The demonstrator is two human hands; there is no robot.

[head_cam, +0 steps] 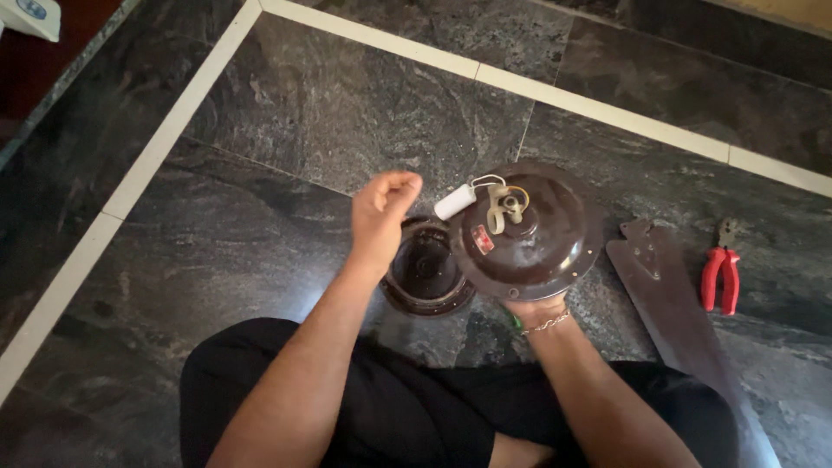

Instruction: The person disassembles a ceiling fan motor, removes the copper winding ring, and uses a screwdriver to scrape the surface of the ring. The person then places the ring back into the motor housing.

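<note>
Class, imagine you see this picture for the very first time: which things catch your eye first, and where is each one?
The round dark-brown fan motor housing stands out at centre, propped up by the right hand, with a white cylindrical capacitor and wires on its face. The left hand hovers loosely closed beside it. On the dark stone floor to the right lie red-handled pliers and a fan blade.

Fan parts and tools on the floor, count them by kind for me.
Motor housing, held by the right hand: 1
Round cover: 1
Fan blade: 1
Red pliers: 1
Total: 4
</note>
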